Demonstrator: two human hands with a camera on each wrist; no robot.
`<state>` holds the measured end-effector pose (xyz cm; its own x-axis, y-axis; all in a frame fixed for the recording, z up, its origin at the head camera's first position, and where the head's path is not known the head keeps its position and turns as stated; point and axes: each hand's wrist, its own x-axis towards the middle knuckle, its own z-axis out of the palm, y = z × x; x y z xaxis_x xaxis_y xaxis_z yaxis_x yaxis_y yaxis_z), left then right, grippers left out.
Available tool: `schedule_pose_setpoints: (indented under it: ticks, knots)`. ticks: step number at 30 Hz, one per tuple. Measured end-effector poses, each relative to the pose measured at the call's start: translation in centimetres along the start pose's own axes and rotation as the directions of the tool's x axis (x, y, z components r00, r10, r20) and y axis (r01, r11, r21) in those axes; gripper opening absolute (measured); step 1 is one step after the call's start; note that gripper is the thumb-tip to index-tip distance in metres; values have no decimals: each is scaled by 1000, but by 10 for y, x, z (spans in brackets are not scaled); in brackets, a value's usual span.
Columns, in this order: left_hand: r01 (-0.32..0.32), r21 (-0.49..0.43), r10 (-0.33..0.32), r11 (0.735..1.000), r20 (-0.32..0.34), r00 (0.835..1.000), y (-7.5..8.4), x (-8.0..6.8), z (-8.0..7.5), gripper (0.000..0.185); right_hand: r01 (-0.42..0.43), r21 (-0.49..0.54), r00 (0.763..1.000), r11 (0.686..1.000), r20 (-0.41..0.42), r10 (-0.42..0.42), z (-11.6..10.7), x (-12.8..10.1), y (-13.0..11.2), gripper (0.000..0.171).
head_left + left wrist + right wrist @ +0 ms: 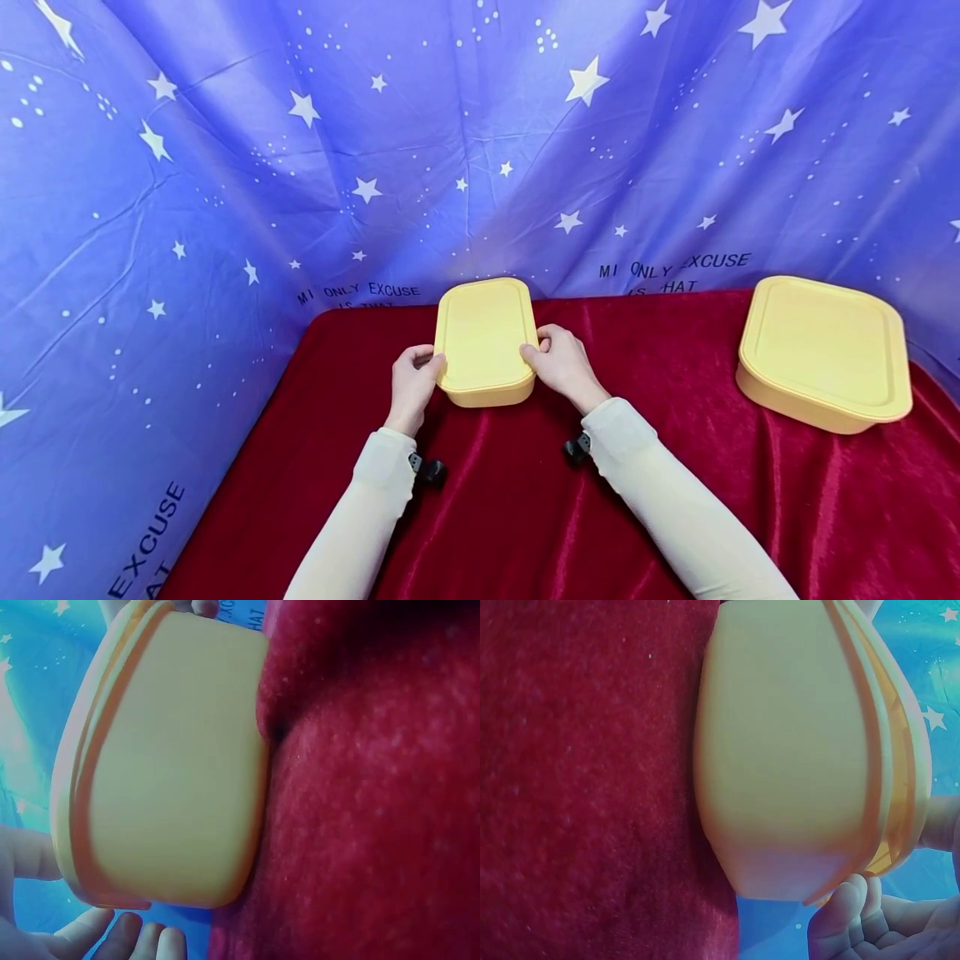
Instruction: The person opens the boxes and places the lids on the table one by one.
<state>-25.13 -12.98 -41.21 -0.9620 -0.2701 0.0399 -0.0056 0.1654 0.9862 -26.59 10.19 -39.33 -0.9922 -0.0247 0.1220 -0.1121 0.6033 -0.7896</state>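
While gripped: yellow box (484,342), 2 hands

The small yellow lidded box (485,342) has its lid on, so nothing inside shows. In the head view the fingers of the left hand (413,379) and of the right hand (561,360) curl behind the box's sides, out of sight. Both sleeves run off the bottom edge. In the left wrist view that hand (45,915) is cut by the lower left corner; in the right wrist view the other hand (889,919) is cut at lower right. Printed lettering on the starry blue backdrop (225,167) is partly hidden behind the red cloth (525,500) and the larger yellow lidded box (825,354).
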Motion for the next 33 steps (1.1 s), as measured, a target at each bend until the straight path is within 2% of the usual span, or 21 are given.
schedule_pose_setpoints:
  ticks: [4, 9, 15, 20, 33]
  knots:
    - [-66, 105, 67, 992, -3, 998, 4, -3, -1, 30, 3, 7, 1000, 1000, -4, -3, -1, -1, -2, 37]
    - [-134, 258, 145, 957, -22, 989, 8, -6, -2, 29, 3, 4, 1000, 1000, -8, -3, -1, -2, -2, 35]
    - [-212, 318, 227, 924, -12, 974, 12, -8, -1, 27, 9, 12, 1000, 1000, -12, -9, -1, -2, -2, 35]
    - [-243, 371, 261, 896, 2, 965, 15, -10, 0, 28, 8, 12, 1000, 1000, -9, -8, 0, -1, -2, 36]
    - [-322, 520, 358, 791, 33, 933, 25, -21, 3, 28, 5, 7, 1000, 1000, -8, -5, 0, 1, -1, 37]
